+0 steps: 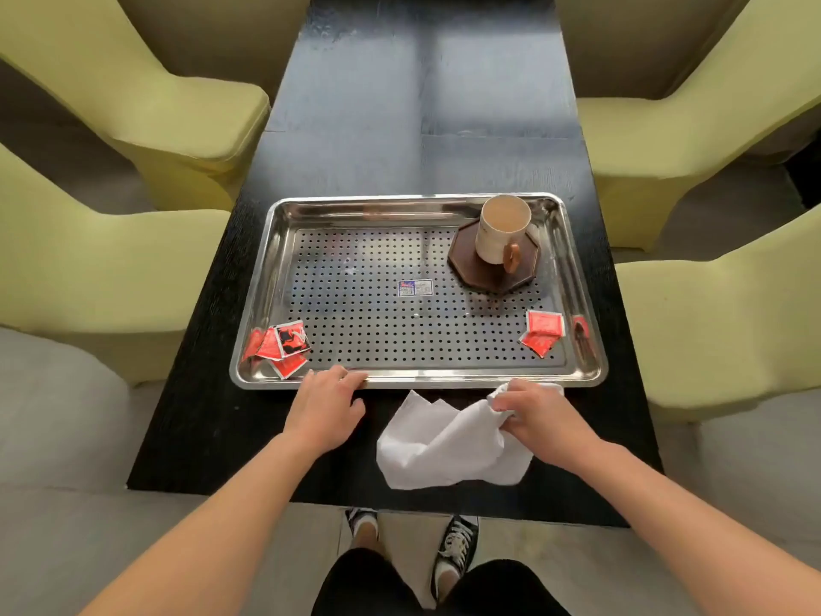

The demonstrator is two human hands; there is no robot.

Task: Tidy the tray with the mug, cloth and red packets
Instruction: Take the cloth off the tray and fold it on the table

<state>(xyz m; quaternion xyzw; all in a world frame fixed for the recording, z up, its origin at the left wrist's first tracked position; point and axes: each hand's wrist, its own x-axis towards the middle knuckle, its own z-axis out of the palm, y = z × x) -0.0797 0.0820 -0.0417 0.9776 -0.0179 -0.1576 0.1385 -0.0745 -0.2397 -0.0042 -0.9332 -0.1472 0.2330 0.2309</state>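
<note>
Tray (417, 201): steel, perforated floor, sits square on the near half of the black tabletop (400, 104), long side toward the person.

Mug (502, 235): cream, upright, in the tray's far right corner. It stands on a dark octagonal coaster (471, 271) with its handle facing the near edge. Inside looks tan; can't tell if that's liquid or stain.

Red packets, two piles, both inside the tray:
- left pile (280, 344): near left corner, several overlapping, one with a black print on top, a couple riding up the tray's sloped wall.
- right pile (543, 333): near right corner, two or so stacked loosely, well apart from the left pile.

Small printed sticker (415, 288) on the tray floor, about centre.

Cloth (444, 442): white, crumpled, off the tray. It lies on the tabletop between the tray's near edge and the tabletop's near edge, right of centre.

Left hand (326, 406): fingers laid over the tray's near rim, left of centre, just beside the left pile. Thumb out to the side, nothing clasped. Resting on it, not a grasp.

Right hand (540, 420): fingers curled into the cloth's right end, a bunch of fabric gripped tight, knuckles just beside the tray's near rim.

Yellow-green chairs (146, 95) flank the table on both sides. The person stands at the near end, dark sneakers (457, 544) on the floor below.
</note>
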